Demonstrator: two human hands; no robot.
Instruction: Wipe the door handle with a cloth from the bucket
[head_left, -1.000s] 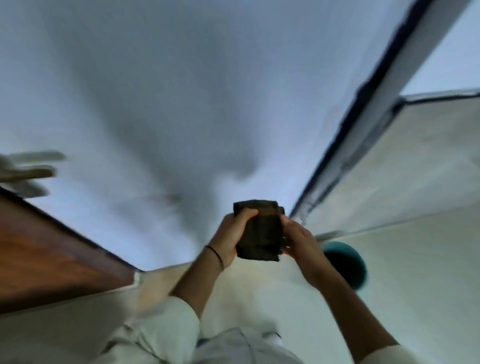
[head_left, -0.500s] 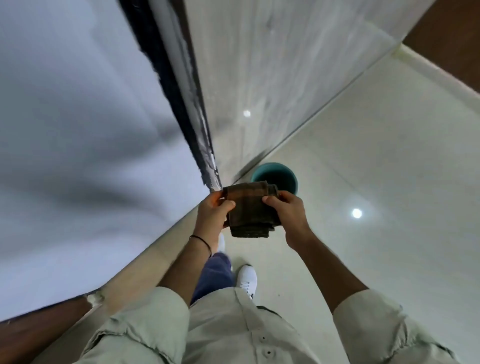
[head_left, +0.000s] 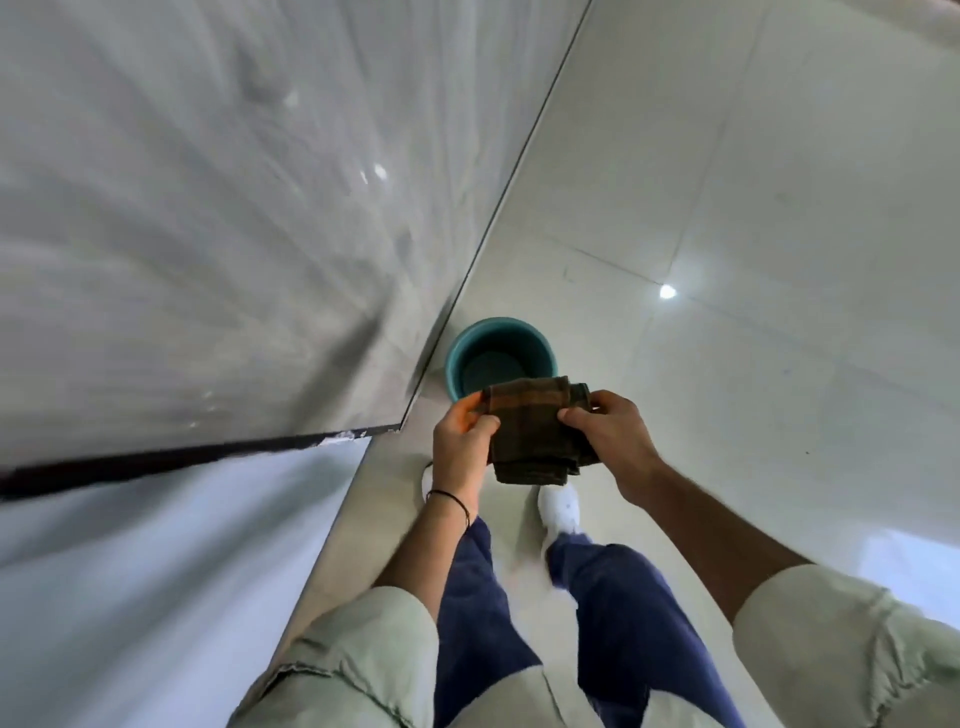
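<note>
Head cam: both hands pinch a folded, dark brown woven cloth (head_left: 532, 434), left hand (head_left: 460, 447) and right hand (head_left: 613, 441) clamped on its sides. Round teal bucket (head_left: 470, 338) sits just beyond the knuckles on glossy floor tile (head_left: 753, 208). Compared to half a second ago, the view's tipped further down, so the bucket shows fuller.

Bright, even, cool-white light. Glossy floor (head_left: 779, 218) shows a small round glare spot on the right and a pale bright patch at the near right edge. Wall panel (head_left: 182, 208) on the left carries small specular flecks and streaky motion blur. Soft shadow lies beside the bucket (head_left: 451, 358). Cloth (head_left: 530, 431) reads very dark, little detail. Trouser legs (head_left: 613, 597) smeared. Straight lines bow towards frame edges: wide-angle distortion.
</note>
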